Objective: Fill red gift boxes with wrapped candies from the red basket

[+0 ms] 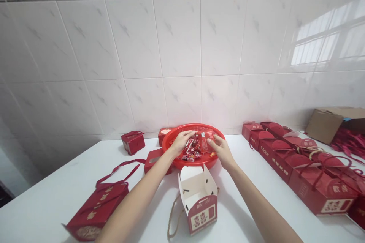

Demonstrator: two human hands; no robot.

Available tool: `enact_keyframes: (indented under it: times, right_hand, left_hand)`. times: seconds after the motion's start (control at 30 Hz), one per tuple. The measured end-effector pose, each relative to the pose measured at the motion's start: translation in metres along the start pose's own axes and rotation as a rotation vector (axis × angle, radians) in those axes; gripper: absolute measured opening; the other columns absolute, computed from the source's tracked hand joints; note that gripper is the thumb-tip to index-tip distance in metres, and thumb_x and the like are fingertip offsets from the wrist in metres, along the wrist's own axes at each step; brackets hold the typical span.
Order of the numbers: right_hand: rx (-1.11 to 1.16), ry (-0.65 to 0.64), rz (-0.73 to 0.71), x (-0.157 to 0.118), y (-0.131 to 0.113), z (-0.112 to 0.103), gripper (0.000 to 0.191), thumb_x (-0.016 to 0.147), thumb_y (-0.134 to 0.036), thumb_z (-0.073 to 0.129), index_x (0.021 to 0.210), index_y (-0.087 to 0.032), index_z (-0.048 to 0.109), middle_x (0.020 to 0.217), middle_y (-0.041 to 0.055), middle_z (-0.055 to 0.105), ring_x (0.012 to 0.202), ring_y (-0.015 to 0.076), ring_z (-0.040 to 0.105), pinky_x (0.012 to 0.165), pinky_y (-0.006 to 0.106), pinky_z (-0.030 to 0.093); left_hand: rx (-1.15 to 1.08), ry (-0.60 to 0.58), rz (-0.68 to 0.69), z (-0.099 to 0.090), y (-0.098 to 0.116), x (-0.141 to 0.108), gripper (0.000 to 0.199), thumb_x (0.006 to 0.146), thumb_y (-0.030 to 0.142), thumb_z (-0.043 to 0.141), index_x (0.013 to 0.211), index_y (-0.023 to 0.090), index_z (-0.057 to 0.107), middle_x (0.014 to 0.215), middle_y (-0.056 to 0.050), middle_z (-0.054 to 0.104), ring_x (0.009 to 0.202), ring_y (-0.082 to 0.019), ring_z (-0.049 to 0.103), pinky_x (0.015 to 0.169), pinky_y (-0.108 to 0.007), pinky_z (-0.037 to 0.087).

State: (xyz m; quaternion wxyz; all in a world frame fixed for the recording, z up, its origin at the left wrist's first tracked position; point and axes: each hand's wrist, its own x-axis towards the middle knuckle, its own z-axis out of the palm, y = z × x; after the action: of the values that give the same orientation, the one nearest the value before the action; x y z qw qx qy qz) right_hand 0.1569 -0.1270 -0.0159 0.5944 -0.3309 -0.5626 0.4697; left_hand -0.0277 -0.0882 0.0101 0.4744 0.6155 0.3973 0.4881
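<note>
Above a red plastic basket (182, 166) of small wrapped sweets (191, 156), my right hand (224, 151) pinches a shiny red packet (204, 143) between thumb and fingers. My left hand (181, 144) reaches over the basket's left side, its fingers drawn together close to the packet's upper left edge; what they grip, if anything, is hidden. Just in front of the basket stands an open gift box (202, 214), red outside and white inside, with a twine handle (172, 218) hanging at its left. Its visible inside holds no sweets.
Left of my left arm lies a red box (98, 210) with a ribbon handle. Smaller red boxes (133, 142) sit near the wall. Rows of closed red boxes (278, 161) line the right side, with a cardboard carton (323, 125) behind. The white table (68, 184) meets a tiled wall.
</note>
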Motion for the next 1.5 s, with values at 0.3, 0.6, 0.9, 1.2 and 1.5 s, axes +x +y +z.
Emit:
enact_keyframes:
  times: [0.3, 0.6, 0.9, 1.2, 1.5]
  right_hand:
    - [0.223, 0.090, 0.074, -0.005, 0.004, -0.011, 0.045, 0.064, -0.055, 0.084, 0.090, -0.020, 0.074, 0.091, 0.0065, 0.077, 0.084, 0.0256, 0.069, 0.079, 0.037, 0.054]
    - [0.249, 0.107, 0.098, -0.003, 0.003, -0.013, 0.042, 0.060, -0.053, 0.087, 0.083, -0.020, 0.075, 0.087, 0.0044, 0.077, 0.081, 0.0235, 0.069, 0.077, 0.034, 0.054]
    - [0.183, 0.110, 0.056, -0.001, 0.008, -0.012, 0.039, 0.065, -0.047, 0.084, 0.092, -0.021, 0.073, 0.101, 0.0074, 0.078, 0.096, 0.0285, 0.070, 0.083, 0.039, 0.056]
    - [0.064, 0.150, -0.080, -0.001, 0.007, -0.014, 0.019, 0.061, -0.023, 0.072, 0.079, -0.026, 0.078, 0.111, 0.0048, 0.075, 0.126, 0.0322, 0.056, 0.104, 0.044, 0.045]
    - [0.064, 0.153, 0.038, 0.001, 0.007, -0.016, 0.022, 0.062, -0.030, 0.059, 0.071, -0.023, 0.078, 0.094, 0.0056, 0.078, 0.093, 0.0261, 0.070, 0.080, 0.036, 0.055]
  left_hand:
    - [-0.067, 0.115, 0.006, -0.004, -0.020, 0.008, 0.047, 0.064, 0.060, 0.080, 0.078, 0.016, 0.073, 0.083, -0.007, 0.074, 0.085, -0.024, 0.066, 0.077, -0.033, 0.050]
    - [-0.060, 0.148, 0.024, -0.001, -0.026, 0.010, 0.037, 0.066, 0.052, 0.081, 0.074, 0.017, 0.073, 0.077, -0.004, 0.073, 0.079, -0.022, 0.065, 0.073, -0.032, 0.048]
    - [-0.075, 0.176, 0.001, 0.006, -0.022, 0.003, 0.037, 0.064, 0.051, 0.082, 0.079, 0.018, 0.076, 0.091, -0.005, 0.076, 0.089, -0.023, 0.066, 0.083, -0.033, 0.048]
    - [-0.099, 0.147, -0.058, 0.008, -0.026, 0.001, 0.038, 0.062, 0.050, 0.084, 0.081, 0.018, 0.079, 0.089, -0.006, 0.078, 0.093, -0.026, 0.068, 0.087, -0.036, 0.049]
    - [-0.065, 0.184, -0.046, 0.008, -0.027, 0.001, 0.032, 0.066, 0.046, 0.082, 0.083, 0.019, 0.079, 0.096, -0.007, 0.078, 0.103, -0.028, 0.068, 0.095, -0.038, 0.047]
